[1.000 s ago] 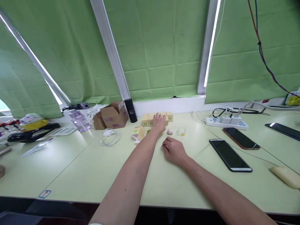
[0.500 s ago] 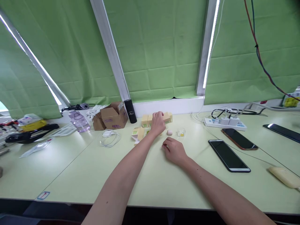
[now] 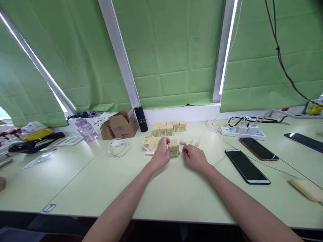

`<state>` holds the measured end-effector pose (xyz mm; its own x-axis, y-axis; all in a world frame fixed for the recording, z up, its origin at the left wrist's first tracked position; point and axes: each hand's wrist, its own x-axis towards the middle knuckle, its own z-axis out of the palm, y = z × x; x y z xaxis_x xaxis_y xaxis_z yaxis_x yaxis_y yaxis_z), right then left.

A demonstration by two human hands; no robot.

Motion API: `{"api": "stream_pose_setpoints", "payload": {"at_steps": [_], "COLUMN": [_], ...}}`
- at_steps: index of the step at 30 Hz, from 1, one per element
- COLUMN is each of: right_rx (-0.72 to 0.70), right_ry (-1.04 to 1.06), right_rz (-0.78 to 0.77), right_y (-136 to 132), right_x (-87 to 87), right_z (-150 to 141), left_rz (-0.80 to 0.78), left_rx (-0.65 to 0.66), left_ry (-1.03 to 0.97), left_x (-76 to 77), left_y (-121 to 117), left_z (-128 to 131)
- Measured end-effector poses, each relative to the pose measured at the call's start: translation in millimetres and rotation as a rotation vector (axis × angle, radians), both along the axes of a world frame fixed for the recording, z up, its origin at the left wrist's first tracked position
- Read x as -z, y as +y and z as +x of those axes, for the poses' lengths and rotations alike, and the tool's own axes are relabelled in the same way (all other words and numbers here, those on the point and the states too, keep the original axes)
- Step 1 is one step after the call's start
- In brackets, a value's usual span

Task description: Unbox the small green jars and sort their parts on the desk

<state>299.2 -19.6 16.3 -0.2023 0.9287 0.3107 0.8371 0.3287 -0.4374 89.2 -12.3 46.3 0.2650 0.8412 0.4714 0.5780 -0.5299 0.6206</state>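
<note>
My left hand has its thumb and fingers closed round the left side of a small cardboard box with a green label, close above the table or on it. Just right of that box is my right hand, its fingers curled in and nothing showing in them. Behind it are a small pale pink piece and a clear container with something yellow inside. An opened box with its flaps up lies left of my left hand. Several like boxes stand in a row at the back.
Toward the back left are a brown carton, a black cylinder, a water bottle and a white charger cable. A power strip and two phones lie on the right. The table's front edge runs below my forearms.
My left hand has come back from the row toward me, bringing a small box from there. My right hand has shifted slightly right and away from me.
</note>
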Motion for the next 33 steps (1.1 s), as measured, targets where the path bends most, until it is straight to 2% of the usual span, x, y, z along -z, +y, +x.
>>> {"api": "stream_pose_setpoints", "payload": {"at_steps": [5, 14, 21, 28, 33], "right_rx": [0.014, -0.025, -0.078, -0.189, -0.171], "right_ry": [-0.018, -0.013, -0.043, -0.019, -0.011], "right_rz": [-0.046, -0.032, -0.002, 0.045, 0.044], "right_y": [4.3, 1.4, 0.5, -5.3, -5.4], "right_x": [2.4, 2.6, 3.1, 0.9, 1.5], "right_z": [2.6, 3.7, 0.6, -3.1, -3.4], "left_rz": [-0.095, -0.235, -0.252, -0.236, -0.229], "left_rx": [0.039, 0.011, -0.019, -0.059, -0.084], "left_ry": [-0.101, -0.472, -0.492, -0.458, -0.447], "left_x": [21.6, 32.3, 41.8, 38.7, 36.1], "left_y": [-3.3, 10.5, 16.0, 12.2, 10.5], "left_z": [-6.8, -11.3, -8.6, -5.0, -4.1]}}
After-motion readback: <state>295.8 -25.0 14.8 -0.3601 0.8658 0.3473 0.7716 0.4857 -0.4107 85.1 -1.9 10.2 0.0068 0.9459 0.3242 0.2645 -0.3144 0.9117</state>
